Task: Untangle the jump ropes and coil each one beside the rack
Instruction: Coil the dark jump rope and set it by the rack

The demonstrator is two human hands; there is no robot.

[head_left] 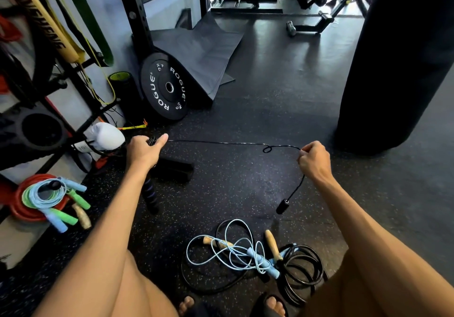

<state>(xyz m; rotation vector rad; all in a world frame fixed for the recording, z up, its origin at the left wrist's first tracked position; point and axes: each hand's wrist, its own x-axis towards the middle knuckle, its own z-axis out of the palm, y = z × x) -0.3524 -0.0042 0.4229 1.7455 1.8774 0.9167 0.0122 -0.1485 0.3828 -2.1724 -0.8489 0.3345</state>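
Plate (167, 88) far L, bag (398, 59) R. Tangled ropes (245, 255) on floor by feet; coiled ropes (49, 199) beside rack (71, 76). L hand (145, 151), R hand (314, 159) both fisted round black rope (221, 143), stretched between them.

The speckled black floor (245, 181) was strewn with a tangle of blue and black jump ropes (258, 259); coiled ropes (36, 196) were stacked at its left edge, and a black block (175, 170) was laid nearby.

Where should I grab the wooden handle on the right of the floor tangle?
Grip the wooden handle by its far end, from above: that end lies clear on the floor, while blue handles and black coils crowd its near end.
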